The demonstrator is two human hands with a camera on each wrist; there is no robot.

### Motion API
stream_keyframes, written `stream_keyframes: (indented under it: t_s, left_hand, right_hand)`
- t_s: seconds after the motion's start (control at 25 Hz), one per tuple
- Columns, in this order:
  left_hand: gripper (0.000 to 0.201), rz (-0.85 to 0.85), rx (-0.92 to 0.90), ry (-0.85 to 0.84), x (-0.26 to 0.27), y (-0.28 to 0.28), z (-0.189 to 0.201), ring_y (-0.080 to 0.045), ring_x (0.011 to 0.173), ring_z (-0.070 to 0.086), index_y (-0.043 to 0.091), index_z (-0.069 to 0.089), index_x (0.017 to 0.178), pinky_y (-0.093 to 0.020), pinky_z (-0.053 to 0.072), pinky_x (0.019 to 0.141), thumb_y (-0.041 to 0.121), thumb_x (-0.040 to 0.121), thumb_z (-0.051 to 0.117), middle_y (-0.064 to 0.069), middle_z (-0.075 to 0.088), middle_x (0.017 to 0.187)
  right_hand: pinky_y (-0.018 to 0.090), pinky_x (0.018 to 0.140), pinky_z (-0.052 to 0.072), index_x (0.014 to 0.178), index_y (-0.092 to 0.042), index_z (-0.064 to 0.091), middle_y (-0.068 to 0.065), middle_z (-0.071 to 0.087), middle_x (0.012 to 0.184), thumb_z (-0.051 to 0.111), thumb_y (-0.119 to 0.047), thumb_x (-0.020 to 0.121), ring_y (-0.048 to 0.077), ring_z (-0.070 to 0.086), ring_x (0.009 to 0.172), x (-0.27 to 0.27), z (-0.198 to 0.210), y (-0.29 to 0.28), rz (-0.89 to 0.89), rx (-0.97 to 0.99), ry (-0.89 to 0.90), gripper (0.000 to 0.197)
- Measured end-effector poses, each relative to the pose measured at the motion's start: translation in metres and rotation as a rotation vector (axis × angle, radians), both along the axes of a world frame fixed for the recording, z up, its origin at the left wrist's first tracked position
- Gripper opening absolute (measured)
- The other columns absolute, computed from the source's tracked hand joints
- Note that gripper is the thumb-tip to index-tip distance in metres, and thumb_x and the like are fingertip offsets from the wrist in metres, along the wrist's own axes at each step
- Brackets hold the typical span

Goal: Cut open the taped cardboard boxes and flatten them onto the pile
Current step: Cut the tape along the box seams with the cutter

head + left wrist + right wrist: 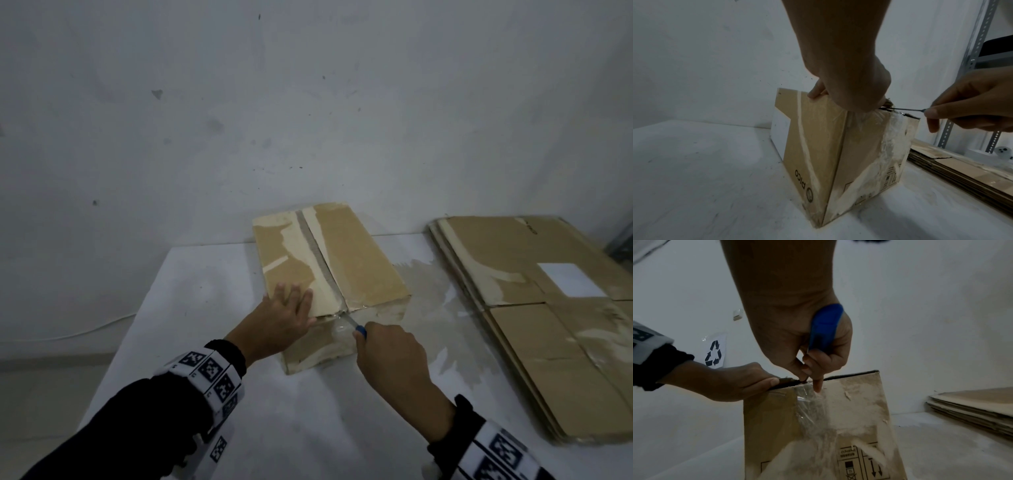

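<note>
Dim, bluish light throughout. Wide-angle bending at the edges. Wrist views are grainy, with soft, blurred forearms close up.

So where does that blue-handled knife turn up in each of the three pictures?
Head view: the knife is at lower centre, in the right hand, at the box's near top edge.
Left wrist view: centre right, only the thin blade.
Right wrist view: upper centre, blue handle.
Shared landmark: the pile of flattened cardboard at the right.

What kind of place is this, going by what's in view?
Probably a packing or recycling storeroom: a pile of flattened cardboard lies on a white table, a recycling-symbol sign hangs on the bare wall, and slotted metal shelving stands beside it.
</note>
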State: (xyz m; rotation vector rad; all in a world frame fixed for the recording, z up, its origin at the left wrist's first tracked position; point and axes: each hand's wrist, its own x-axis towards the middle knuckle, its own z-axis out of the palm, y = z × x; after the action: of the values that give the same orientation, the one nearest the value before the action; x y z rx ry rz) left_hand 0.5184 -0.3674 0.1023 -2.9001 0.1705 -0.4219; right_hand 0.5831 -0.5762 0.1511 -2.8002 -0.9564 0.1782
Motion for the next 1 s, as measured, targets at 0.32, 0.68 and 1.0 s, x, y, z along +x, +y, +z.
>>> stream_keyframes:
  t_s: [0.32,0.68,1.0]
  left_hand:
    - [0.060,0.065,-0.042,0.048,-0.003,-0.005,0.005,-0.048,0.093,0.064,-0.013,0.054,0.123,-0.048,0.059,0.060,0.026,0.106,0.012,-0.036,0.060,0.111]
    - [0.049,0.116,0.030,-0.023,0.003,-0.025,0.019,-0.028,0.066,0.056,0.041,0.054,0.130,-0.036,0.047,0.048,0.042,0.085,0.033,-0.016,0.061,0.087]
    - [0.049,0.613,-0.774,0.353,0.052,-0.062,0.046,-0.019,0.115,0.033,0.023,0.060,0.097,-0.032,0.022,0.089,0.061,0.083,0.031,0.003,0.038,0.118]
  right_hand:
    - [0.026,0.065,0.036,0.099,-0.014,0.059,0.004,0.063,0.096,0.031,-0.040,0.101,0.022,0.063,0.089,0.003,-0.006,-0.003,-0.063,0.028,0.048,0.037]
    - [0.023,0.047,0.029,0.075,-0.021,0.044,-0.006,0.047,0.063,0.032,-0.037,0.100,0.010,0.045,0.054,0.025,0.005,-0.027,-0.122,0.273,0.093,0.033]
    - [0.034,0.063,0.045,0.071,-0.009,0.053,0.004,0.056,0.066,0.034,-0.030,0.100,0.017,0.053,0.060,0.035,-0.004,-0.029,-0.173,0.470,0.289,0.040]
